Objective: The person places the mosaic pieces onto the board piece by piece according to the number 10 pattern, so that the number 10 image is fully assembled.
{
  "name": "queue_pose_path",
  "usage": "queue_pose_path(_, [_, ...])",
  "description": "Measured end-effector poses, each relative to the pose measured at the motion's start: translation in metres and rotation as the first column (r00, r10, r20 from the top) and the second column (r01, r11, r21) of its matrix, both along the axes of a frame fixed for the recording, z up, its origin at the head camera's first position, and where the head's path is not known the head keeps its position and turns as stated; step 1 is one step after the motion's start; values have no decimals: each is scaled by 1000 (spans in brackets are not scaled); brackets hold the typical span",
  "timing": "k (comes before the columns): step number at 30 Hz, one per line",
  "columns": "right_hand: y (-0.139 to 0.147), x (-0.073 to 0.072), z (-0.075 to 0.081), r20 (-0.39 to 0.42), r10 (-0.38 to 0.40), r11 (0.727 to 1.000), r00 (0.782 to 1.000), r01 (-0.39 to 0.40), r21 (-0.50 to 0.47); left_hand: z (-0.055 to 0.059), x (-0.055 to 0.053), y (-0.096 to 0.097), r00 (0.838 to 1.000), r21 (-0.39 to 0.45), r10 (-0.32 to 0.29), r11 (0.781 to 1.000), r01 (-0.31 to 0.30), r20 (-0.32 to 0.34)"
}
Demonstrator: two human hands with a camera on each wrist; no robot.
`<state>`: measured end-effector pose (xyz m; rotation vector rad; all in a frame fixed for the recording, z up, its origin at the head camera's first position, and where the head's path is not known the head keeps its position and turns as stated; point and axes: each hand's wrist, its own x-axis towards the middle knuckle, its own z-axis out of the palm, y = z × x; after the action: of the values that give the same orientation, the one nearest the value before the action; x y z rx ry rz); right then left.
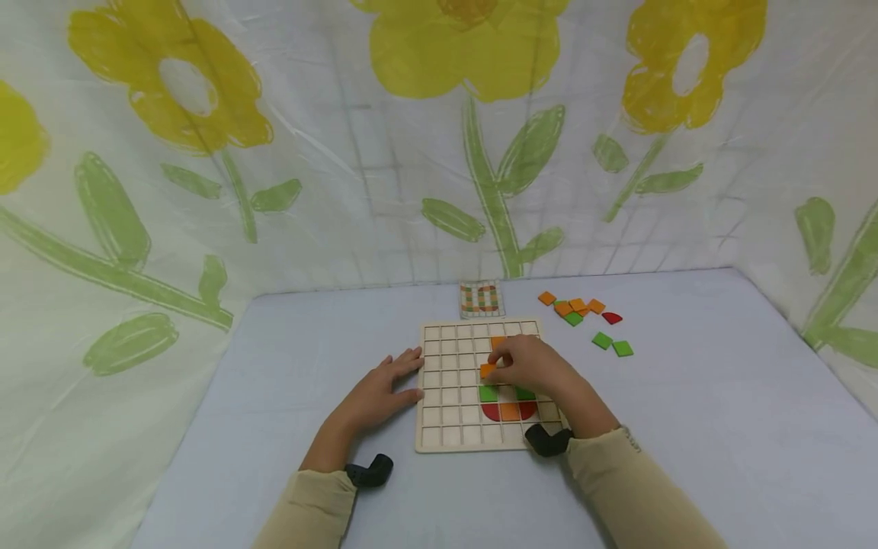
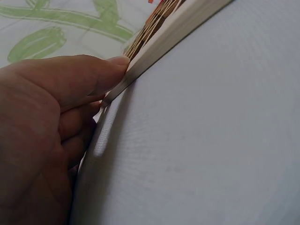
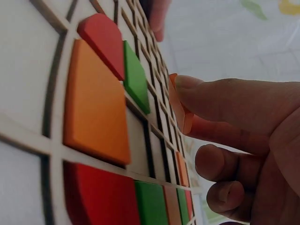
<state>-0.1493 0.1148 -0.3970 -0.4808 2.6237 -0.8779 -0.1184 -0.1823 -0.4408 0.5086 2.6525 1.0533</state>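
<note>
Sleeves [image 1: 648, 488] of beige cloth are reaching in from the near side, with black devices [image 1: 370, 471] sitting at both wrists. On the white table [image 1: 439, 503], a gridded wooden board [image 1: 450, 397] is lying flat. In its near part, an orange tile [image 1: 510, 412] is sitting between two red rounded tiles [image 1: 490, 412], and green tiles [image 1: 488, 393] are filling cells just beyond. The left hand [image 1: 377, 393] is touching the board's left rim, its thumb standing apart from the fingers. The right hand [image 1: 538, 370] is pinching an orange square [image 1: 488, 370] between thumb and forefinger, tilting it over the grid. Farther right, loose tiles [image 1: 602, 341] in green, orange and red are lying on the table, some overlapping. A small patterned card [image 1: 482, 299] is lying past the board; a flowered backdrop [image 1: 411, 168] is hanging behind.
</note>
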Motion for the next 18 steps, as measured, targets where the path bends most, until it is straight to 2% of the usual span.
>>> queue_pose_path(7, [-6,1,-7,-28,5,1000,1000,-4,28,0,-1,0,1000,21,-2,1000,2,4])
queue_pose_path(18, [-8,2,-10,-61,9,999,998,-7,43,0,-3,0,1000,2,-3,1000,3,7])
